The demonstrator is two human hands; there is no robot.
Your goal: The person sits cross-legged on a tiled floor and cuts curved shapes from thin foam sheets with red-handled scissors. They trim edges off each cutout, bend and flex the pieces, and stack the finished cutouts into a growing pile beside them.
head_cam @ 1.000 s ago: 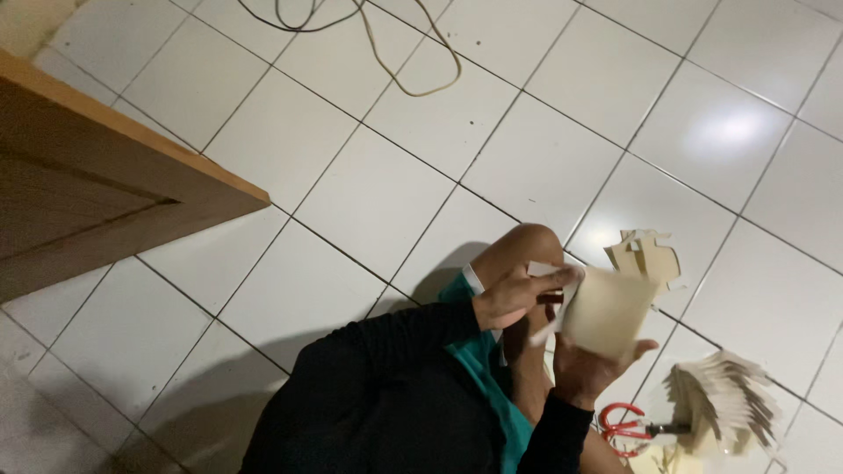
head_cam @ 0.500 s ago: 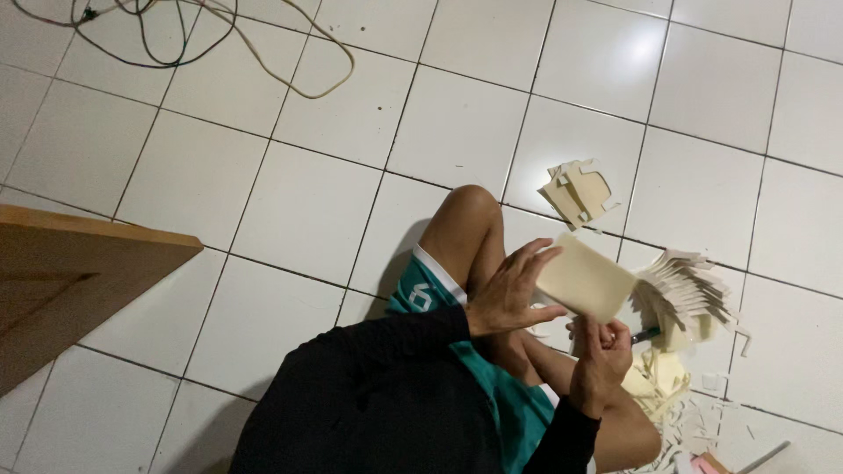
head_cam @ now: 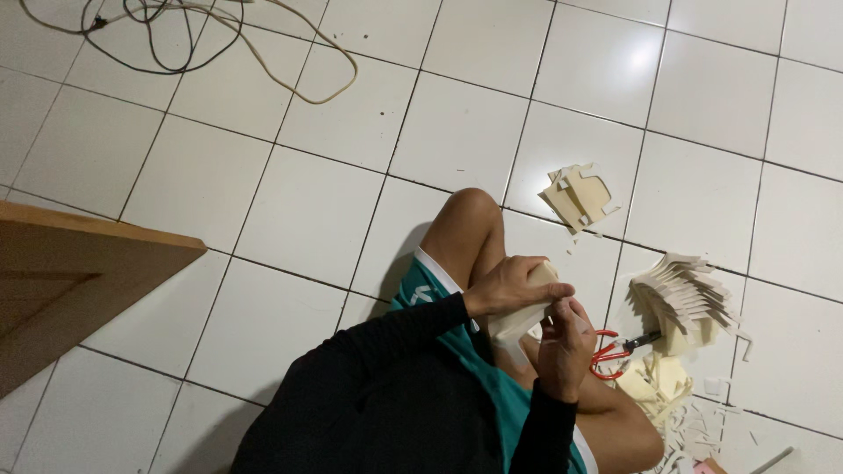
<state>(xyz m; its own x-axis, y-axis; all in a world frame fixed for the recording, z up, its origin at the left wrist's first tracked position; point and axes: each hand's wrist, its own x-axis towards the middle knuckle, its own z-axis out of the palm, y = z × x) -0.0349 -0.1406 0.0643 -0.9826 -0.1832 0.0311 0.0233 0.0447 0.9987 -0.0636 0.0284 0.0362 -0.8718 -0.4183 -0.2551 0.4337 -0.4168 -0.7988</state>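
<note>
Glossy white tiled floor (head_cam: 290, 211) (light glare top right), wooden furniture (head_cam: 70, 281) left.

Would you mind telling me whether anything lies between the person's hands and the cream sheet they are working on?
Nothing visible does. The left hand already grips the cream sheet from above, and the right hand touches it from below. The red-handled scissors lie on the floor beside them, apart.

Low and right of centre in the frame: hands (head_cam: 536, 320) together around a folded card piece (head_cam: 520, 318), above a bent knee (head_cam: 470, 219). Just right of them, scissors (head_cam: 615, 351) on the floor (head_cam: 290, 202), beside a fanned stack of cut sheets (head_cam: 689, 298). Farther up, a small pile of offcuts (head_cam: 580, 195). Upper left, cables (head_cam: 176, 44). Left edge, a wooden panel (head_cam: 70, 281).
</note>
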